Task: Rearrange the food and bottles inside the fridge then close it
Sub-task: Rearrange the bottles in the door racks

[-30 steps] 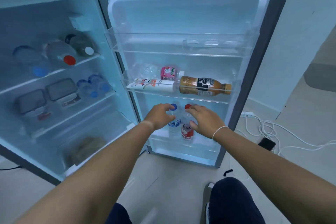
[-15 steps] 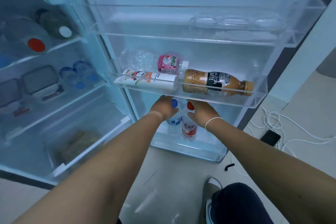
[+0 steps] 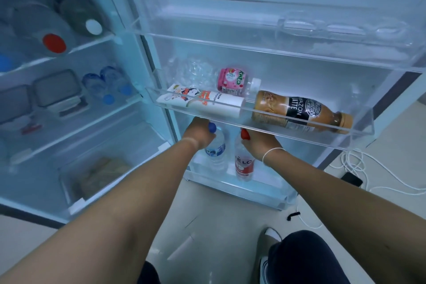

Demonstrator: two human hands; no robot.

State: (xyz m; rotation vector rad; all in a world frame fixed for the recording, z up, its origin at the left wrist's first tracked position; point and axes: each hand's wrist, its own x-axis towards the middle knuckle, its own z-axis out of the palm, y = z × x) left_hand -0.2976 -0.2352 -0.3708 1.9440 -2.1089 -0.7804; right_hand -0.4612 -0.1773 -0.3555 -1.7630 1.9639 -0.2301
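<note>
The fridge stands open. In the bottom door bin (image 3: 232,188) stand a blue-capped water bottle (image 3: 216,148) and a red-capped bottle (image 3: 244,165) with a red label. My left hand (image 3: 199,132) grips the neck of the blue-capped bottle. Around the neck of the red-capped bottle curls my right hand (image 3: 259,139). Both hands sit just under the middle door bin (image 3: 359,132), which partly hides their fingers. In that bin lie a brown latte bottle (image 3: 297,110), a white carton (image 3: 202,101) and a pink drink bottle (image 3: 232,82).
The top door bin (image 3: 253,46) holds an egg tray (image 3: 341,30). Fridge shelves at left carry lying bottles (image 3: 69,27), lidded containers (image 3: 57,91) and small water bottles (image 3: 108,85); a drawer (image 3: 99,175) sits below. White cables (image 3: 373,168) and a phone (image 3: 351,178) lie on the floor.
My view has moved closer to the door and lower. Both hands have closed round the two bottle necks under the middle bin.
</note>
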